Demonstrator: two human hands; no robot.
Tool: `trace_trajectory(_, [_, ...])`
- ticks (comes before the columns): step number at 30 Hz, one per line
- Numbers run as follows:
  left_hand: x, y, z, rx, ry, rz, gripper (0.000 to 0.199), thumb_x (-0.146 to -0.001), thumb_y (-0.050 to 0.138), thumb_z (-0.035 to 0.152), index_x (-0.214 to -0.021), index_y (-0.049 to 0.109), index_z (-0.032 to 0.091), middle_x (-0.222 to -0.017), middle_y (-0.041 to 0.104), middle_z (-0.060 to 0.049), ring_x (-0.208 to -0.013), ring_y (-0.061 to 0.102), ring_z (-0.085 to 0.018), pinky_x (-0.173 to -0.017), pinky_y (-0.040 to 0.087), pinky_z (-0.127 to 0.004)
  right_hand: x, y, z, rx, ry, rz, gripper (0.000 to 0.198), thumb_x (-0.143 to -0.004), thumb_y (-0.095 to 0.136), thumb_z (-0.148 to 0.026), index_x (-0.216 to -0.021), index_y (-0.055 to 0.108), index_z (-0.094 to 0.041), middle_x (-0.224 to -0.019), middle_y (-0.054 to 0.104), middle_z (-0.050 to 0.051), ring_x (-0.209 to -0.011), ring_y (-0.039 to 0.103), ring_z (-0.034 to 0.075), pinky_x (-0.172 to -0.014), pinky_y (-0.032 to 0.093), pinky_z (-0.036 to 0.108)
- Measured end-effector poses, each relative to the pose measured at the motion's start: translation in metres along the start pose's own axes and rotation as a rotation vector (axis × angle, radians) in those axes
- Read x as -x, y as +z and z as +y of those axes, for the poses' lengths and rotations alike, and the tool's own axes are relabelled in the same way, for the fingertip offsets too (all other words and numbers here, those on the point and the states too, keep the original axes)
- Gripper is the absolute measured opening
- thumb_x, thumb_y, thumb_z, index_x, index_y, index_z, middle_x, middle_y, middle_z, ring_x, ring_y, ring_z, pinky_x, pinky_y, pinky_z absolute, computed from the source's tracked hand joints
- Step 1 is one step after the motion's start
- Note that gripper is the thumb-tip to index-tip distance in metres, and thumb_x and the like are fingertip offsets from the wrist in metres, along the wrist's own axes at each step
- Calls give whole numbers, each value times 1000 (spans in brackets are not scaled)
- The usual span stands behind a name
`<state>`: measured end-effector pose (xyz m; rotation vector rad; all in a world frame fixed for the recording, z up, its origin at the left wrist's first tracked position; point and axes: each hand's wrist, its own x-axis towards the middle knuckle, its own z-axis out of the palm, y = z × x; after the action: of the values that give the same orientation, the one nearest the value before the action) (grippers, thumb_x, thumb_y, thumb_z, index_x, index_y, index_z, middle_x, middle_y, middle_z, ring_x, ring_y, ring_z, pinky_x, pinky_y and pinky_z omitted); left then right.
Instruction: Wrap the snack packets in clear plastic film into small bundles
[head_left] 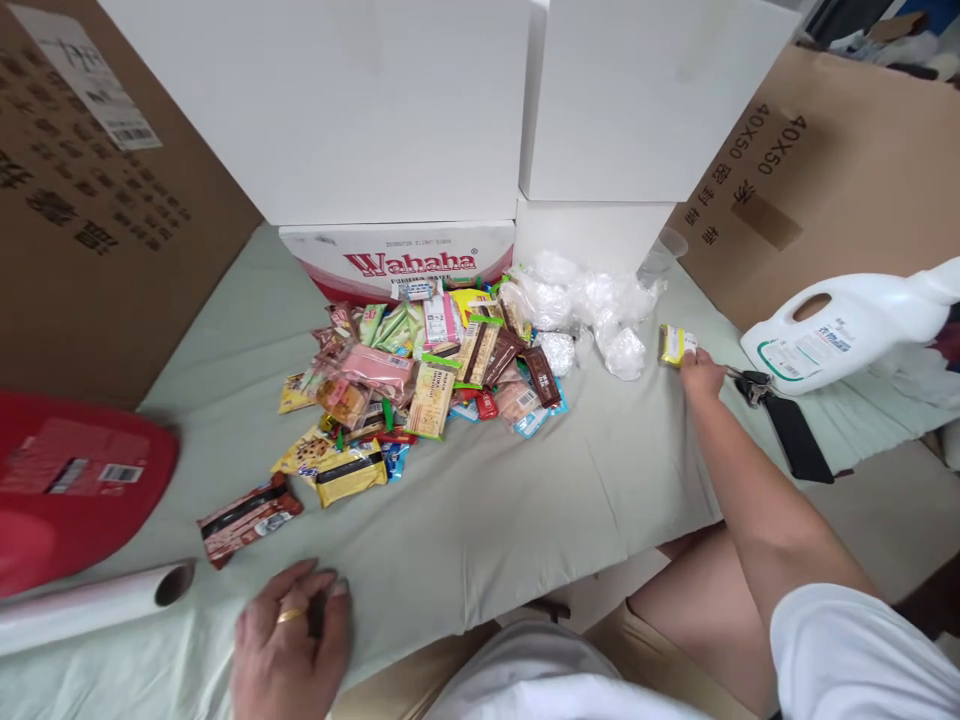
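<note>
My right hand (pixel 703 375) reaches out at the right side of the cloth, its fingers closed on a small yellow and white packet (pixel 676 345). Close to the front edge, at the lower left, my left hand (pixel 292 640) rests on the cloth, fingers loosely bent, thumb apart, with a gold-coloured ring on one finger. Nothing shows in it. Just beyond that hand lies a brown wrapped snack (pixel 249 520). A pile of wrapped snacks (pixel 405 375) spreads over the middle, a yellow packet (pixel 351 474) at its near edge. Clear plastic bags (pixel 574 300) adjoin the pile.
White boxes (pixel 337 110) and a Wahaba carton (pixel 405 258) stand behind the pile. Cardboard (pixel 97 220) rises at left, more cardboard (pixel 847 180) at right. A white jug (pixel 825 335), keys (pixel 752 387) and a black phone-like slab (pixel 797 438) lie right; a red object (pixel 82 480) and white tube (pixel 90 605) left.
</note>
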<state>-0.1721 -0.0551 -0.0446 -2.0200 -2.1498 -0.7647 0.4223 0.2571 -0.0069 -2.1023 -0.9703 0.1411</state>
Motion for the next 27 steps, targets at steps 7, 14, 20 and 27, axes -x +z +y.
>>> trace_trajectory(7, [-4,4,20,-23,320,124,8,-94,62,17,-102,63,18,-103,71,-13,-98,68,-29,-90,52,-42,32,-11,3,181,-230,134,33,-92,49,-31,-110,71,-15,-121,64,19,-120,55,33,-109,41,50])
trace_trajectory(14, [-8,2,19,-13,324,84,6,-95,60,17,-100,64,18,-100,71,-13,-91,66,-29,-85,50,-41,50,34,-51,18,-297,-164,33,-80,66,-35,-108,69,-17,-109,69,13,-105,60,28,-99,46,42])
trace_trajectory(20, [1,-8,27,258,158,85,7,-97,58,19,-98,64,22,-103,69,-8,-92,67,-22,-85,51,-35,88,18,-59,-193,-154,-200,19,-81,64,-38,-85,63,-20,-77,63,2,-73,57,18,-75,49,34])
trace_trajectory(27, [-30,12,104,952,-253,-316,18,-100,57,39,-102,65,23,-97,66,-5,-80,65,-17,-67,55,-28,207,-28,-56,-1033,344,-476,47,-53,91,-39,-82,58,-23,-65,51,-8,-50,35,6,-43,26,18])
